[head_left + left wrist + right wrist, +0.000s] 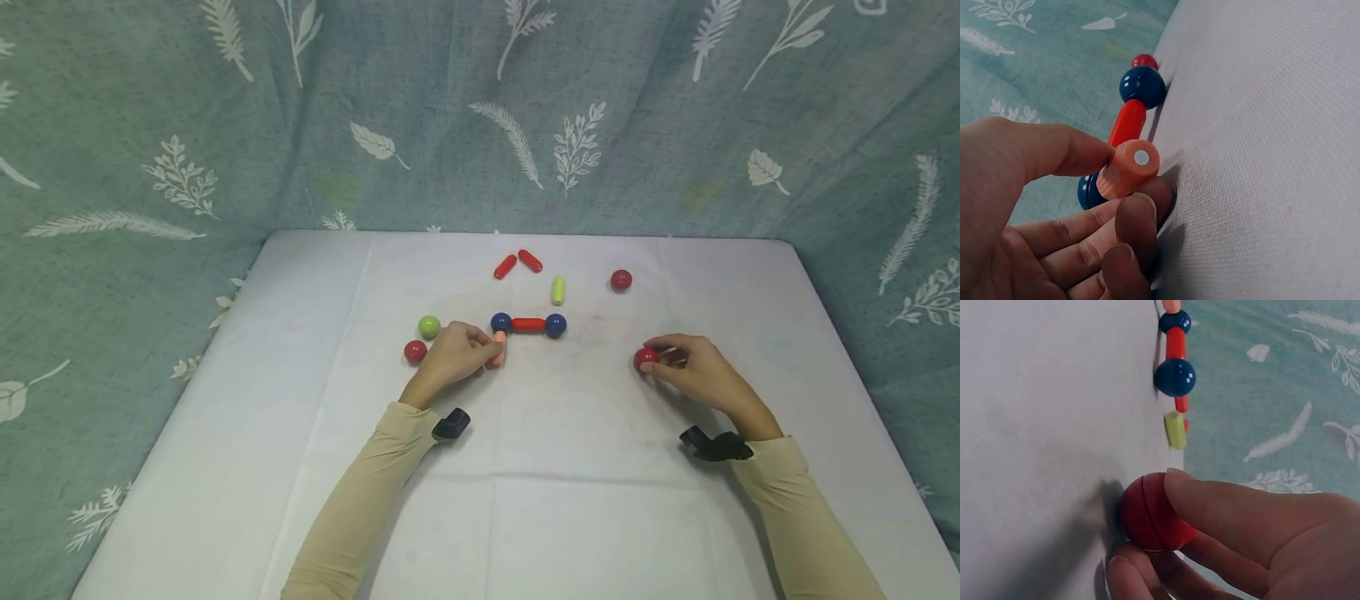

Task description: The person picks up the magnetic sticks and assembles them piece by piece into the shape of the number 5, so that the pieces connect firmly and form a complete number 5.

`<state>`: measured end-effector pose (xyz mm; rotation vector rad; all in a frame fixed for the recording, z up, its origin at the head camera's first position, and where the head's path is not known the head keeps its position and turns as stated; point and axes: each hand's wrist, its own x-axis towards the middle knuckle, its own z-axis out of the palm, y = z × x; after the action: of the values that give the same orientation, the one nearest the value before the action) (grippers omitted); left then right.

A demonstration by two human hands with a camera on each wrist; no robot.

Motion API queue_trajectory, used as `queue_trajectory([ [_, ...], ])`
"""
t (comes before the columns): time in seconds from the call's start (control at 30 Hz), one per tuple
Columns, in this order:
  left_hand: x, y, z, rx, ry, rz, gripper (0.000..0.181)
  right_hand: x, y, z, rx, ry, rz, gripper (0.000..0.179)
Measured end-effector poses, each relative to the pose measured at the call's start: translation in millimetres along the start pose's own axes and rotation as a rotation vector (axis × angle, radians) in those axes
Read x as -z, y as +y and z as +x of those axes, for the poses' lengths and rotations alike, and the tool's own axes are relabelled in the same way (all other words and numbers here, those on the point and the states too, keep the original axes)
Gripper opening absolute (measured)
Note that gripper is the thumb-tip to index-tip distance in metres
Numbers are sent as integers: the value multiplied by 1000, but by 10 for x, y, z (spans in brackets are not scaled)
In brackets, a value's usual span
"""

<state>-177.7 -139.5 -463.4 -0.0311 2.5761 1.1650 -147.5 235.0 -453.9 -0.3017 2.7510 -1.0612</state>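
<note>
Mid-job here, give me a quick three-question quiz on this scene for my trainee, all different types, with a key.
1. True or false: the left hand pinches an orange rod.
2. What lies between the two blue balls?
3. The right hand holds:
A) nothing
B) a red ball
C) a green ball

Key: 1. True. 2. A red rod. 3. B.

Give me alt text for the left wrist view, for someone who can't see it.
A left hand pinches a short orange stick with a white dot on its near end. Behind it, a red stick sits between two blue balls on a white cloth, with a red ball and leaf-patterned curtain beyond.
</note>
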Motion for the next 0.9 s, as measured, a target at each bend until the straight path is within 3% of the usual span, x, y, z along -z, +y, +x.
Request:
queue_trajectory([
  [0.9, -7, -14, 14, -9, 5, -12, 25, -176, -577, 182, 77, -28, 174, 40],
])
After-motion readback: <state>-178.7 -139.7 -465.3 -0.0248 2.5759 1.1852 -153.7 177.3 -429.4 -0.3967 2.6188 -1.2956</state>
